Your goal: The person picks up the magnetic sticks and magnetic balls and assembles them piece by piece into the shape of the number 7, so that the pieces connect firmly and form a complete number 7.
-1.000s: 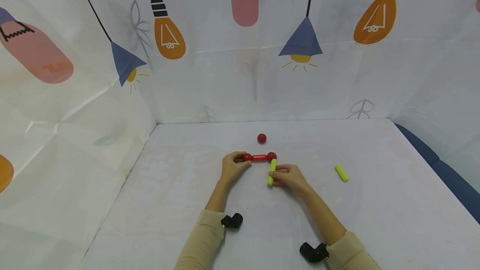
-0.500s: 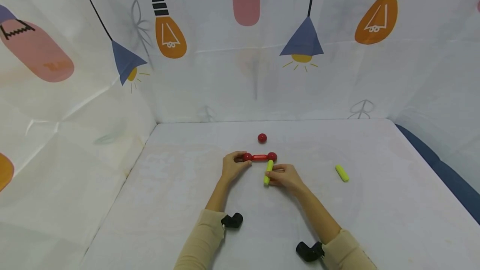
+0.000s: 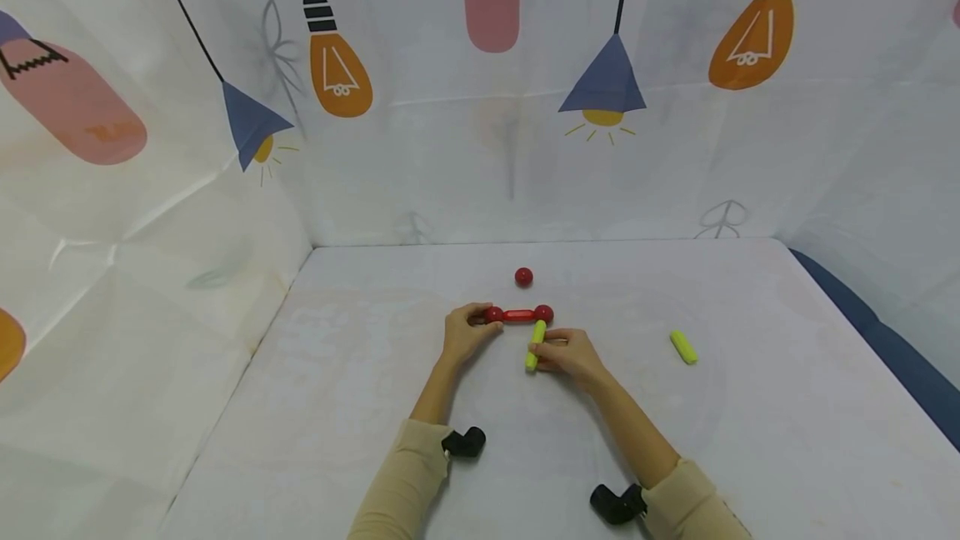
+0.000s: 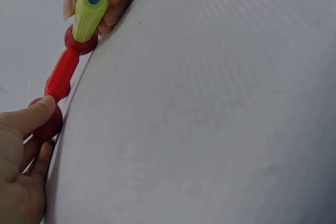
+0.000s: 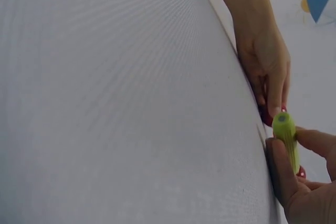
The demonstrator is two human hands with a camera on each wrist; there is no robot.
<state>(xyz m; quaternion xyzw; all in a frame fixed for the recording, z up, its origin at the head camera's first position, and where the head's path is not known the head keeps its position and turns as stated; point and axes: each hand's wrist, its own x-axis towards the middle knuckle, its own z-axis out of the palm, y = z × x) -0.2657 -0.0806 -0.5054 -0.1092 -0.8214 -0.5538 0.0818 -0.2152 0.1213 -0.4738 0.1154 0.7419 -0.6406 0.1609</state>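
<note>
My left hand (image 3: 465,333) pinches the red ball (image 4: 48,124) at the left end of a red rod (image 3: 519,316). A second red ball (image 3: 543,313) sits on the rod's right end. Between thumb and fingers my right hand (image 3: 573,354) holds a yellow-green rod (image 3: 536,346), its far end right at that right-hand ball. In the left wrist view, a dark round spot shows on the near end of the yellow-green rod (image 4: 90,17). The right wrist view shows the same rod (image 5: 285,137) pinched, with the red parts mostly hidden behind it.
A loose red ball (image 3: 523,277) lies on the white table (image 3: 360,407) beyond the joined pieces. Another yellow-green rod (image 3: 683,347) lies to the right. Printed white sheets (image 3: 420,173) stand behind and left of the table.
My right hand has shifted slightly left, swinging the near end of the yellow-green rod leftward beneath the right-hand ball. My left hand and the red pieces stay in place.
</note>
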